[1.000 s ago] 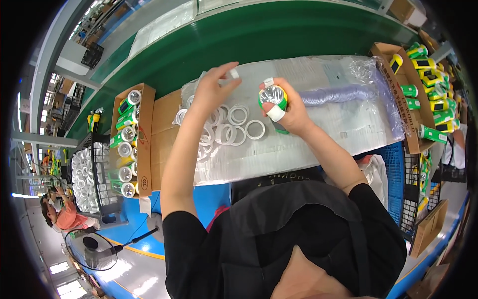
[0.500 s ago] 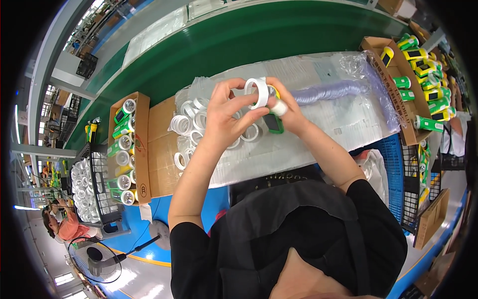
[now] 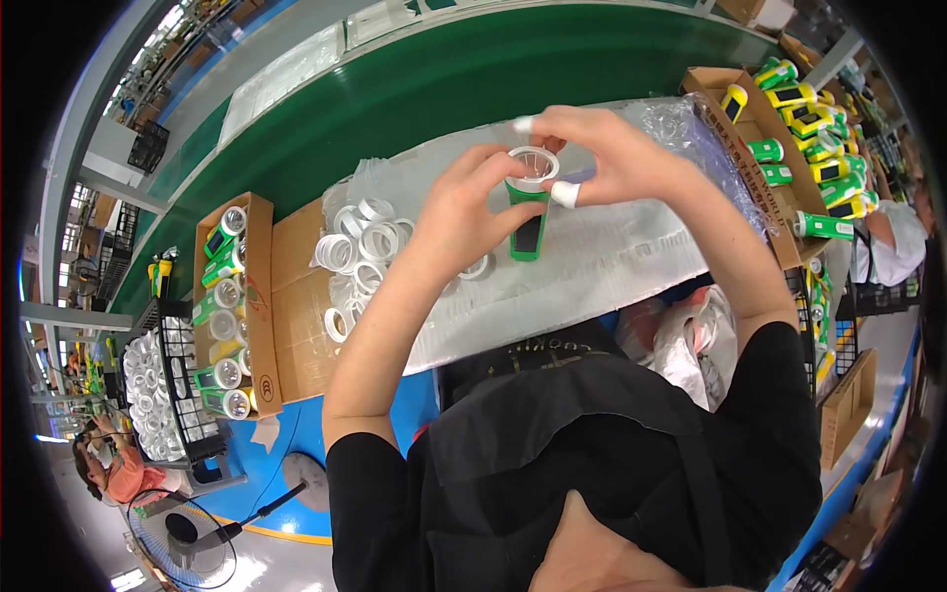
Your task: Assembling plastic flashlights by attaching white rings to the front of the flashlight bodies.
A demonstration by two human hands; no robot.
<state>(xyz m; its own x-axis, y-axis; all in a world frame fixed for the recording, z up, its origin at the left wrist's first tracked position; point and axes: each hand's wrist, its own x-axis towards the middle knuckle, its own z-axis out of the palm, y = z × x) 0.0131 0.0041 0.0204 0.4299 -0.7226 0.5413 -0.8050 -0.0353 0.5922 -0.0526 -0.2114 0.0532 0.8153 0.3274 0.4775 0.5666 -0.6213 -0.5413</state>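
A green flashlight (image 3: 527, 237) with a dark panel stands upright, its head toward me. A white ring (image 3: 534, 180) sits around the rim of that head. My left hand (image 3: 464, 202) closes on the flashlight's head from the left, the thumb across its front and a fingertip at the ring. From the right, my right hand (image 3: 621, 158) curves its thumb and fingers around the ring; white covers wrap two fingertips. Loose white rings (image 3: 379, 241) lie in a cluster left of the flashlight, partly behind my left forearm.
A carton (image 3: 262, 326) of flashlights stands at the left, another carton (image 3: 745, 158) at the right. Loose flashlights (image 3: 834, 148) pile beyond it. Plastic sheeting (image 3: 612, 252) covers the work surface. A black crate (image 3: 182, 385) of white parts and a fan (image 3: 182, 533) are at lower left.
The white ring, held up in my left hand before, now sits on the flashlight's head. My right hand has moved up and over to the ring. The whole view has shifted slightly.
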